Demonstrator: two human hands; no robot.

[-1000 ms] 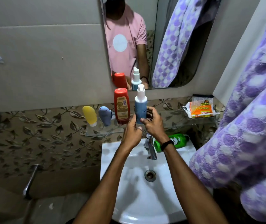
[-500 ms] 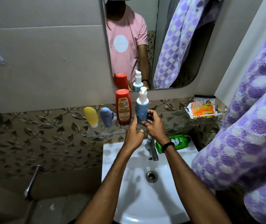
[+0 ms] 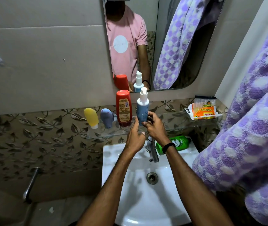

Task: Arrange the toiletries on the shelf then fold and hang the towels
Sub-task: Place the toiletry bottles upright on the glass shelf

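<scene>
Blue pump bottle [image 3: 142,111] stands on the glass shelf [image 3: 107,133], right hand [image 3: 156,128] wrapped around its lower part. Left hand [image 3: 135,136] reaches up beside it, fingers loose, touching the bottle's side. Red bottle [image 3: 123,107] stands just left of both hands.

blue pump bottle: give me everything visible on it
The blue pump bottle is a slim cylinder, light blue and plastic-looking, with a white shoulder and a white pump head on top. It stands upright on the glass shelf, just right of the red bottle. Dark lettering shows on its front, too small to read. The right hand has a grip round its lower body; the left hand touches its base from the left. Its reflection shows in the mirror.
</scene>
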